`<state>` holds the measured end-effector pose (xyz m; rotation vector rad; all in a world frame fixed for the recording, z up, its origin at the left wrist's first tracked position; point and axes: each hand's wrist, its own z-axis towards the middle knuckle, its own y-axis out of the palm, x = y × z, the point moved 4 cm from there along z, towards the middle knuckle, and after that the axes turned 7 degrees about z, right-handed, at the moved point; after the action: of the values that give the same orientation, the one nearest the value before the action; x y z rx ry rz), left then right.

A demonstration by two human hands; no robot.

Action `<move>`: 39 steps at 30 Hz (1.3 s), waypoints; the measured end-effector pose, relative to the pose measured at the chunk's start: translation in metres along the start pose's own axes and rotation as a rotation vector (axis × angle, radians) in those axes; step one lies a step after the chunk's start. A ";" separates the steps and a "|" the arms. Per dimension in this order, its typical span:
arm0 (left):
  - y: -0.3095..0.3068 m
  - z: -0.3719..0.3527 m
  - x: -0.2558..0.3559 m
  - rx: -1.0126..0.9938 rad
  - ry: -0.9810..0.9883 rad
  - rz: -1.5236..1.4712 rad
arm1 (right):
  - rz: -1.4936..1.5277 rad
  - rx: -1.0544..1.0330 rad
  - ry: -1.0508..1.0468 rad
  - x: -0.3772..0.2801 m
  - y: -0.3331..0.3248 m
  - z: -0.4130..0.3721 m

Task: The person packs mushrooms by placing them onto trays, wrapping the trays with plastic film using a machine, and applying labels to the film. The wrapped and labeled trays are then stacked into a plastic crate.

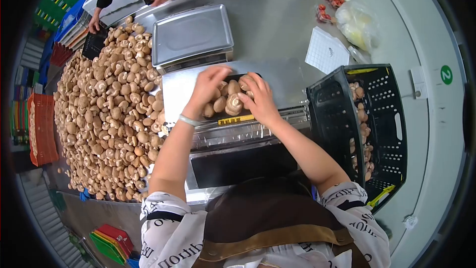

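Brown mushrooms (234, 103) fill a small black tray in front of me, which has a yellow label (235, 120) on its near edge. At the tray's left side is my left hand (209, 87), its fingers reaching over the mushrooms. My right hand (260, 98) rests on the mushrooms at the right side, with its fingers spread over them. The tray sits beside a roll of clear film (233, 134) on a wrapping machine. A large pile of mushrooms (114, 114) lies to the left.
A metal scale (193, 34) stands beyond the tray. At the right is a black crate (391, 119) holding mushrooms. White paper (327, 49) and a plastic bag (358, 25) lie behind it. Across the table, a co-worker's hand (94, 22) touches a black tray (94, 43).
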<state>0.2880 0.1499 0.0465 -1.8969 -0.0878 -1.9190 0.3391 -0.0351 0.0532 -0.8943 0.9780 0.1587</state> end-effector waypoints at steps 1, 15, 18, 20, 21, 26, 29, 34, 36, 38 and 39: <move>-0.012 -0.006 0.003 0.059 0.089 -0.035 | -0.026 0.033 -0.054 0.002 -0.007 -0.001; -0.023 -0.200 -0.002 0.468 -0.271 1.071 | -0.464 0.062 0.271 0.037 -0.067 -0.113; -0.022 -0.192 -0.016 0.345 -0.408 0.704 | -0.195 -0.034 0.304 0.052 -0.061 -0.108; -0.045 -0.188 -0.021 0.145 -0.686 0.121 | 0.055 -0.232 0.442 0.053 -0.077 -0.103; -0.056 -0.184 -0.001 0.067 -0.508 -0.094 | 0.359 -0.266 0.517 0.045 -0.091 -0.103; -0.094 -0.146 0.092 -0.092 -0.303 -0.624 | 1.365 -0.097 0.428 -0.010 -0.130 -0.066; -0.092 -0.087 0.095 0.231 -0.088 -0.772 | 1.420 0.156 0.170 -0.014 -0.124 -0.004; -0.056 -0.013 -0.003 0.299 0.011 0.098 | 0.485 0.116 0.158 0.061 -0.040 0.065; -0.033 -0.017 -0.024 0.156 -0.115 0.362 | -0.085 -0.100 0.145 0.068 -0.018 0.065; -0.029 -0.022 -0.025 0.167 -0.187 0.449 | 0.015 -0.154 0.172 0.068 -0.012 0.065; -0.028 -0.026 -0.033 0.140 -0.245 0.403 | 0.080 -0.237 0.246 0.063 -0.015 0.065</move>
<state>0.2526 0.1749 0.0205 -1.8767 0.0795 -1.3791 0.4247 -0.0142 0.0292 -1.1109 1.2425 0.2401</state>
